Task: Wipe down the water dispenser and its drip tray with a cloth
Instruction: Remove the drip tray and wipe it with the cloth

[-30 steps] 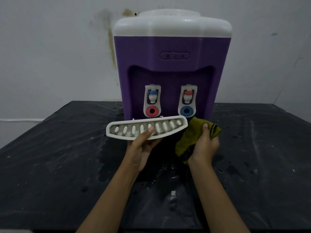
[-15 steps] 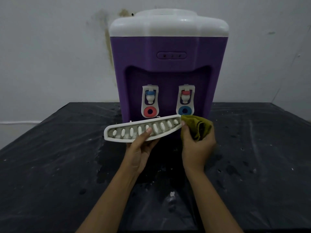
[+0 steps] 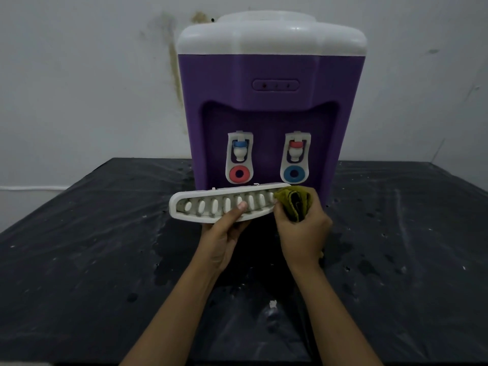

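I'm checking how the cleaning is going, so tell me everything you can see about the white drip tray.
The drip tray is long, curved white plastic with a row of oval slots. It is held before the dispenser, right end higher. The left hand grips its middle; the olive cloth in the right hand touches its right end.

Bare room (stained white wall [image 3: 87, 96]): water dispenser [image 3: 272, 72] on black-covered table [image 3: 79, 260].

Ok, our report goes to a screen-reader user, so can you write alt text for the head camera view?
A person's left hand holds a white slotted drip tray in front of a purple water dispenser, while the right hand presses a bunched olive-green cloth against the tray's right end. The dispenser stands on a black, wet-spotted table.
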